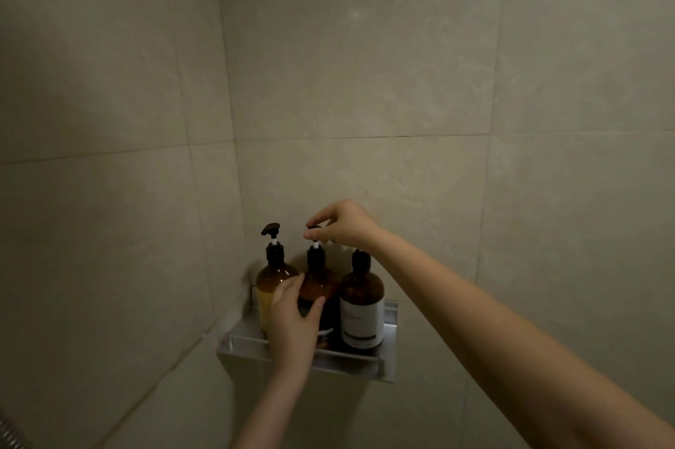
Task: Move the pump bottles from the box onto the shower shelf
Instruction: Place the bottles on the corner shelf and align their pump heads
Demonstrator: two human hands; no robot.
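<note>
Three amber pump bottles stand upright in a row on the metal shower shelf (389,357), low and centre in the frame. The left bottle (272,284) has a raised black pump; the right bottle (361,306) carries a white label. The left hand (294,321) wraps the middle bottle (317,288); the right hand (343,224) pinches its pump head.

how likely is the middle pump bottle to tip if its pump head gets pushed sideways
The middle pump bottle is tall and narrow, so it probably tips easily. The left hand on its body should steady it while the right hand pinches the pump head. The shelf rail and neighbouring bottles would likely catch it.
</note>
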